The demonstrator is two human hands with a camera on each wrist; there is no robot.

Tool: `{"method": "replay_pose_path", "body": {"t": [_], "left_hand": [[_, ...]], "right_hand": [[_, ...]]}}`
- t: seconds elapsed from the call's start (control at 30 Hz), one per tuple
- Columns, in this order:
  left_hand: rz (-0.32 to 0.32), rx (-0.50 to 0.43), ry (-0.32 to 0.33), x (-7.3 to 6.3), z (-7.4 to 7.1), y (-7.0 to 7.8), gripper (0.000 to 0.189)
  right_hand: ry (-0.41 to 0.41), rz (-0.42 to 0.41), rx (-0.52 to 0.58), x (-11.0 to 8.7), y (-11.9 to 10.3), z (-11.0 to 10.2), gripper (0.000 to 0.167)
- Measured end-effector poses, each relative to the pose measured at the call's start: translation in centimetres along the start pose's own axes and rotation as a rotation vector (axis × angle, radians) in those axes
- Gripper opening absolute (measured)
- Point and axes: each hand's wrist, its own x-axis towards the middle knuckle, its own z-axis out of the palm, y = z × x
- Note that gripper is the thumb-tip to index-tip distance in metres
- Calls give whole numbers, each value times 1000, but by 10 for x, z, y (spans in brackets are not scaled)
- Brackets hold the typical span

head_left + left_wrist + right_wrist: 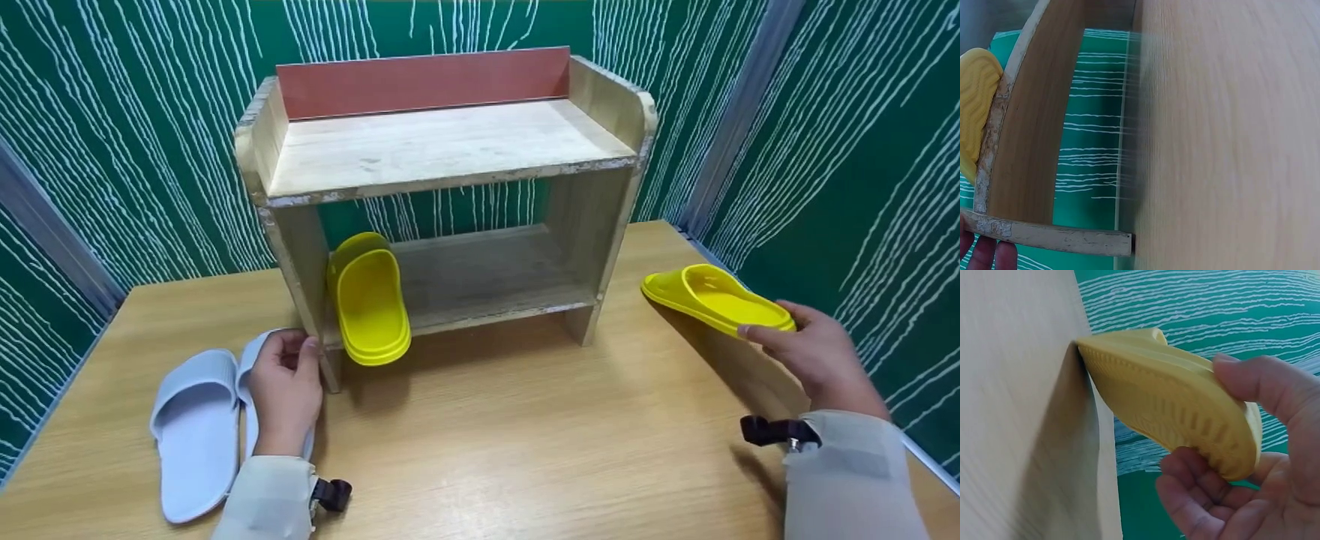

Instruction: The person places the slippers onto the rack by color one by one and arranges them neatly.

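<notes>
In my right hand (821, 360) a yellow slipper (739, 304) is held by its heel, thumb on the upper side and fingers beneath. Its ridged sole (1185, 413) shows in the right wrist view; the heel is raised and the toe is right at the tabletop. My left hand (289, 390) is at the left side panel of a small wooden shelf (442, 150), fingers bent by the panel's front edge. Fingertips (1005, 256) line that panel in the left wrist view. Another yellow slipper (371, 300) leans on the lower board at the left, heel jutting past the front edge.
Two pale grey-blue slippers (199, 442) lie on the wooden table (525, 442) at the left, one partly hidden by my left hand. Green walls (127, 135) with white drip lines enclose the table behind and at both sides.
</notes>
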Motion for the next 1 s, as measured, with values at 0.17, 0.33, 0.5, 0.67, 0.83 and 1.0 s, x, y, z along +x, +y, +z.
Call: {"method": "replay_pose_path", "body": {"t": [0.17,0.33,0.5,0.67,0.83,1.0], "left_hand": [[-2,-8,-5,0,0,1,18],[2,-7,0,0,0,0,16],[27,-3,14,0,0,-1,13],[24,-7,12,0,0,-1,14],[21,-17,9,0,1,-1,14],[21,-18,10,0,1,-2,14]], "right_hand": [[40,-2,50,0,-6,1,111],[59,0,91,-5,-14,-1,111],[78,-24,135,-13,-30,-3,109],[120,-36,255,-23,-49,-6,106],[195,-32,401,-39,-69,-7,103],[243,-69,501,-59,-86,-7,94]]}}
